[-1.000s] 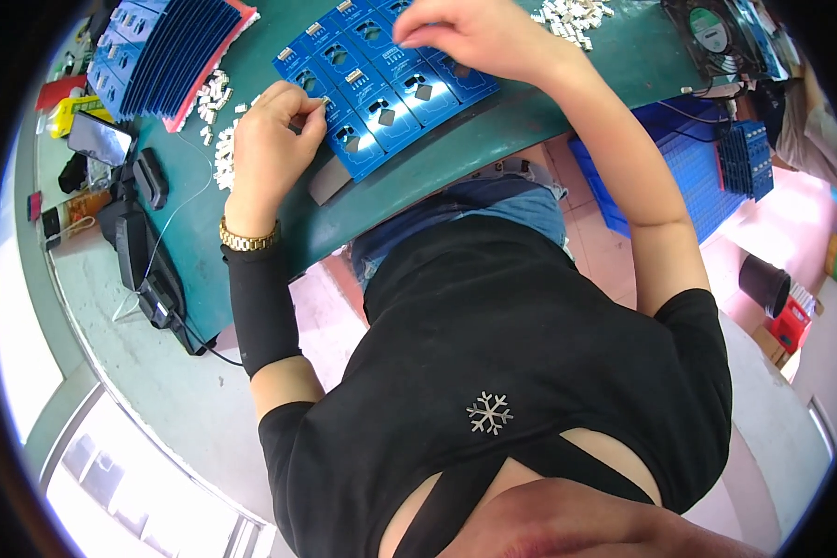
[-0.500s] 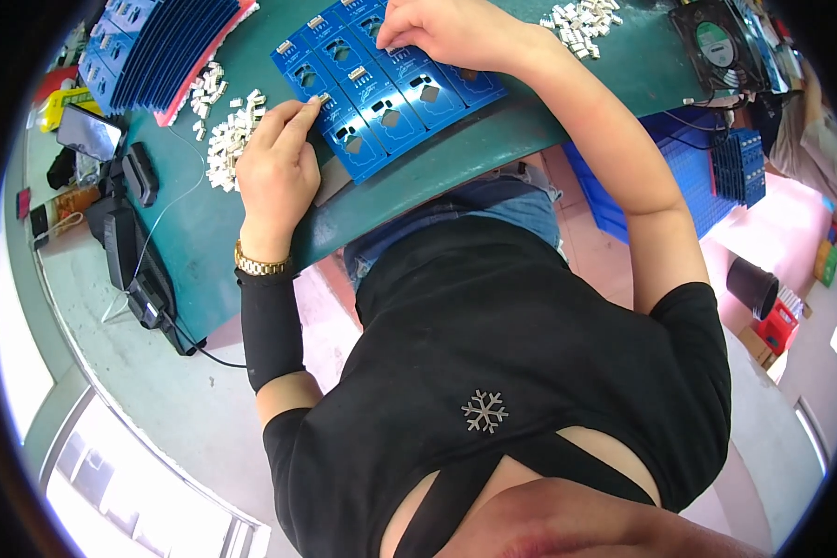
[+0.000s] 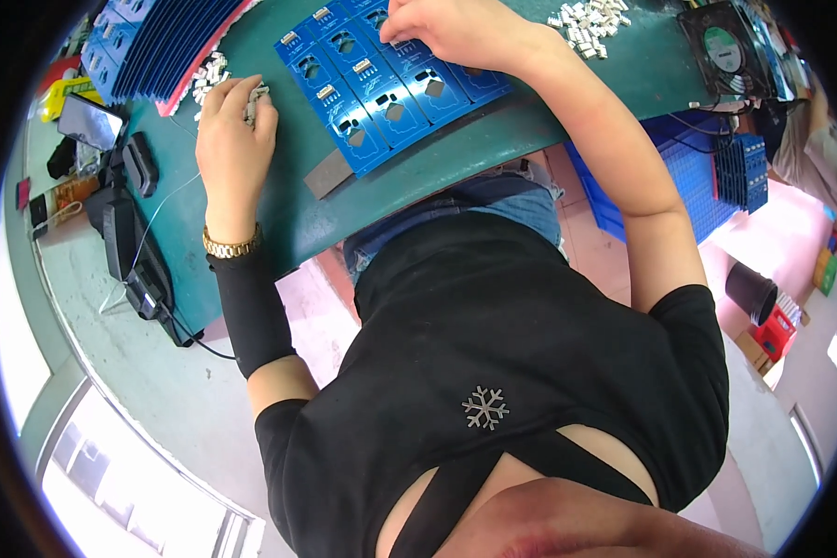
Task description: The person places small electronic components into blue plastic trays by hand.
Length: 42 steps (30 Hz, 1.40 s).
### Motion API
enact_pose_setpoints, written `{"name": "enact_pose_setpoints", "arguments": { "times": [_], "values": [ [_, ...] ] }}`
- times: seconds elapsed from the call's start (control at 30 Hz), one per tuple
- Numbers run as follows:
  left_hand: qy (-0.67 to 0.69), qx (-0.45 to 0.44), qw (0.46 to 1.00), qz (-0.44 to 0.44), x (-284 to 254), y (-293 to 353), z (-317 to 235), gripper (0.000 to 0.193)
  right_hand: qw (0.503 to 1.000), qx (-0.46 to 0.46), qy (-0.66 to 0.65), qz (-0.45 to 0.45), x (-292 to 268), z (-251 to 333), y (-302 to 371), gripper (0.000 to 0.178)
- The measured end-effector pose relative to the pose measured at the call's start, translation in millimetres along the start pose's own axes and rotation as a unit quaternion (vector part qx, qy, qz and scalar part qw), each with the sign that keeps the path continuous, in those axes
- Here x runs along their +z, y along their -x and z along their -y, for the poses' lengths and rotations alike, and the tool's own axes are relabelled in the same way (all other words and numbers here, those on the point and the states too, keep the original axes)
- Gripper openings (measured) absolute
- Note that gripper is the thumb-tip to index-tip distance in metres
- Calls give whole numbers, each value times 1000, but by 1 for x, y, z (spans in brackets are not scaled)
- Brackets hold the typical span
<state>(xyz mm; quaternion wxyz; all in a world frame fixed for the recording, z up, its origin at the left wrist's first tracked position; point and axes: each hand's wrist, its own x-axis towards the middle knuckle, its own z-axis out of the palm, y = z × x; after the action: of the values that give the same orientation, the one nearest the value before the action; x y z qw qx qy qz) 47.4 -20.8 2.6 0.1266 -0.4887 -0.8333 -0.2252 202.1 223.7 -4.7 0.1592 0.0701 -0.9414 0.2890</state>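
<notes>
Left hand (image 3: 235,126) pinches small white parts (image 3: 211,73) at upper left; right hand (image 3: 456,30) presses flat on the blue cards (image 3: 391,93). Seat each part squarely.

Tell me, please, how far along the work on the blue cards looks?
Done: blue cards lie in rows on the green table. In hand: left hand grips small white parts; right hand rests on the cards. Left: white parts remain piled.

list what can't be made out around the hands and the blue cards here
- Head view: right hand covers the blue cards beneath it; its fingertips are cut off by the top edge.
- Left hand: curled fingers hide whether it holds any small white parts.
- The parts are too small to identify.
</notes>
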Motion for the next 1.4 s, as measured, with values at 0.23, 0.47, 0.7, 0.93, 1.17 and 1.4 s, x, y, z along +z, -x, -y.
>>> {"name": "enact_pose_setpoints", "arguments": {
  "times": [0.23, 0.47, 0.7, 0.93, 1.17, 1.4],
  "values": [
    [-85, 52, 994, 32, 6, 4, 12, 16, 1000, -2, -3, 7, -3, -1, 0, 12],
    [19, -28, 999, -9, 11, 12, 14, 17, 999, 0, -34, 0, -2, -4, -2, 11],
    [30, -16, 999, -8, 10, 9, 18, 17, 999, -15, -31, 4, -2, 0, 0, 11],
    [77, -23, 997, 5, 10, 8, 21, 18, 999, -21, 21, -19, 8, -7, 2, 13],
    [36, 17, 999, 16, 9, 10, 22, 16, 1000, -5, 16, -18, 8, -6, 3, 10],
    [68, 8, 997, 20, 7, 10, 24, 14, 1000, -10, -6, -26, 10, -9, 5, 12]
  ]
}}
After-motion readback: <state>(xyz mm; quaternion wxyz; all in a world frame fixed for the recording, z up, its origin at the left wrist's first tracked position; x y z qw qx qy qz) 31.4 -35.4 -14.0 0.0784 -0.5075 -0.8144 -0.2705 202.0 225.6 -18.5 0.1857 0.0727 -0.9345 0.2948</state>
